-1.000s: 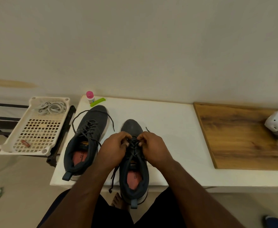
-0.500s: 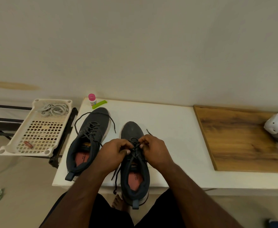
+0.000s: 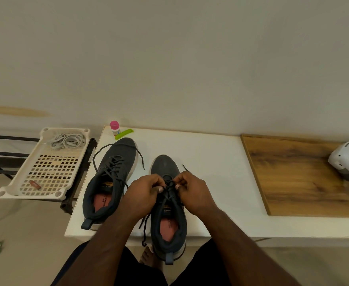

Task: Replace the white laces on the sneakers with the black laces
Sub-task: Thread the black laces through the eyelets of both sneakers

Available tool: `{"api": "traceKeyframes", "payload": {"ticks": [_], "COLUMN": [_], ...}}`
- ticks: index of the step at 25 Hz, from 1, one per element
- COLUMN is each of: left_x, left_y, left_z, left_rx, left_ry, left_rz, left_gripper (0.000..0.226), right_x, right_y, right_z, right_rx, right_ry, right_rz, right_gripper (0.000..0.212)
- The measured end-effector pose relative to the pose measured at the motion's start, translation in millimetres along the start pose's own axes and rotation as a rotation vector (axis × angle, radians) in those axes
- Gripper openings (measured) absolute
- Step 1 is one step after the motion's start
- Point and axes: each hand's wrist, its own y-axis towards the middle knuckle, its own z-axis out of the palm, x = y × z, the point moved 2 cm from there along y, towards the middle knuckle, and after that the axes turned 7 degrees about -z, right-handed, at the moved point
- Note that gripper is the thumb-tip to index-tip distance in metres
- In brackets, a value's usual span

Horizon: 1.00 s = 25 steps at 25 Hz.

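Now both hands, left (image 3: 146, 195) and right (image 3: 192, 193), pinch black laces (image 3: 170, 185) on the edge-overhanging sneaker (image 3: 168, 219).

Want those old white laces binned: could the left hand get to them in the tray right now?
Probably not yet: the left hand is pinching the black lace, though nothing blocks the white laces in the tray.

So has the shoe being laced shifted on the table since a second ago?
No. The shoe sits the same against the pink-capped bottle, with its heel still over the table edge. Only the camera drifted.
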Motion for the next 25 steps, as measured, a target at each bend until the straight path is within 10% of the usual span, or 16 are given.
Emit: {"api": "traceKeyframes", "payload": {"ticks": [25], "left_x": [12], "left_y": [12], "left_z": [8], "left_rx": [-0.127], "left_ry": [0.015], "left_rz": [-0.041], "left_gripper": [0.02], "right_x": [1], "right_y": [15], "right_z": [4], "right_rx": [-0.01], "right_ry": [-0.093], "right_rz": [-0.02], "right_gripper": [0.024]}}
